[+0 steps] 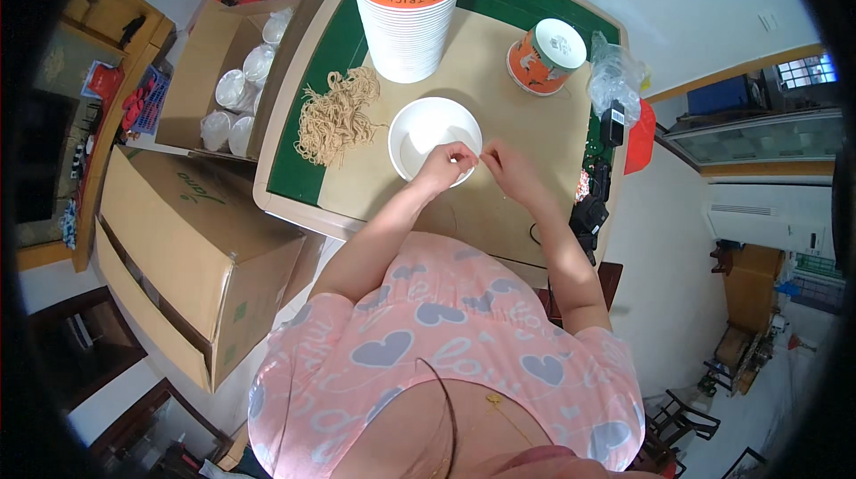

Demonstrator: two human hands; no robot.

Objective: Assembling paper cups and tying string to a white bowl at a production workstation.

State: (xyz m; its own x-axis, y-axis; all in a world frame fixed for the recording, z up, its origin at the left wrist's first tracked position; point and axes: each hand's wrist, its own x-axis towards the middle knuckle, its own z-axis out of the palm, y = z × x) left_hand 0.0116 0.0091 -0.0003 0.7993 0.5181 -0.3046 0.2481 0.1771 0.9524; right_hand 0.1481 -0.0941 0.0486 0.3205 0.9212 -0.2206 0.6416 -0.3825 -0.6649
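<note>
A white paper bucket (412, 136) stands upright in front of me with its mouth toward me. Over its near rim is my left hand (440, 166), the fingers curled together in a pinch. My right hand (512, 171) is closed in a pinch just right of the rim, fingertips close to the left hand's. Anything between the fingers is too small to make out. A tangled heap of beige cords (339, 115) lies left of the bucket. Beyond it rises a tall stack of nested white buckets (407, 33), the one at its far end showing an orange printed wall.
An orange printed bucket (535, 60) sits at the far right of the table (357, 198). Clear plastic bags (615, 73) and black devices (588, 216) line the right edge. Left of the table are an open carton (201, 78) of wrapped white rolls and a large cardboard box (192, 238).
</note>
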